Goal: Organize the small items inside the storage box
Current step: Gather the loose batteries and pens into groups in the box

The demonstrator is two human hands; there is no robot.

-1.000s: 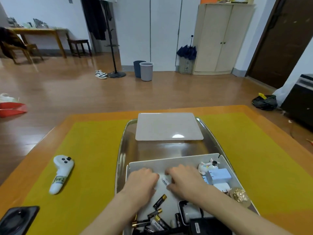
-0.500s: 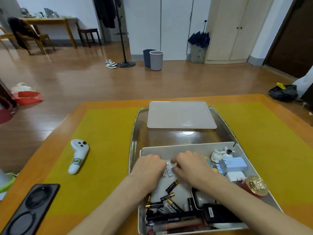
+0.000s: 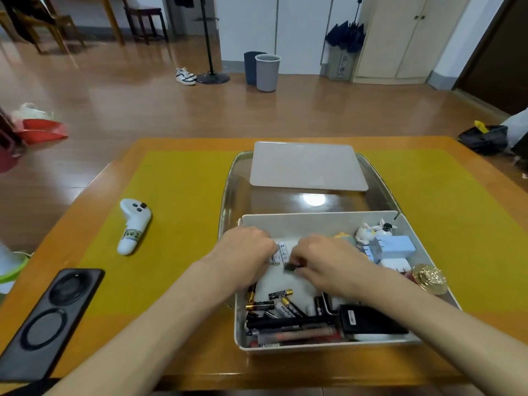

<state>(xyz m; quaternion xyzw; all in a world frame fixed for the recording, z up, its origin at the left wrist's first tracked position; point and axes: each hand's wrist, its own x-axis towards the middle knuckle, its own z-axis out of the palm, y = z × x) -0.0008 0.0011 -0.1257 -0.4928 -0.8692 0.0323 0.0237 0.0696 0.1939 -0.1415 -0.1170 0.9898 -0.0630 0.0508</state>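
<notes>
A pale grey storage box [image 3: 314, 221] sits on a metal tray [image 3: 228, 195] in front of me. Both hands are inside the box, near its back left. My left hand [image 3: 245, 250] rests with curled fingers against white batteries [image 3: 281, 251]. My right hand [image 3: 325, 258] pinches a small black battery [image 3: 291, 266] at its fingertips. Loose black-and-gold batteries [image 3: 274, 300] lie below the hands. Pens [image 3: 291, 331] lie along the front wall, next to a black device [image 3: 368, 321]. White chargers [image 3: 391, 248], a rabbit figurine [image 3: 368, 231] and a gold-capped item [image 3: 430, 278] fill the right side.
The box's flat lid [image 3: 307, 167] lies at the tray's far end. On the yellow mat [image 3: 177, 195] to the left rest a white controller [image 3: 133, 225] and a black phone case [image 3: 51, 318]. A green-rimmed object [image 3: 11, 267] sits at the left table edge.
The view has tilted down and nearer, showing the box's front. My right hand now pinches a small black battery beside the white ones; my left hand stays over the white batteries.
</notes>
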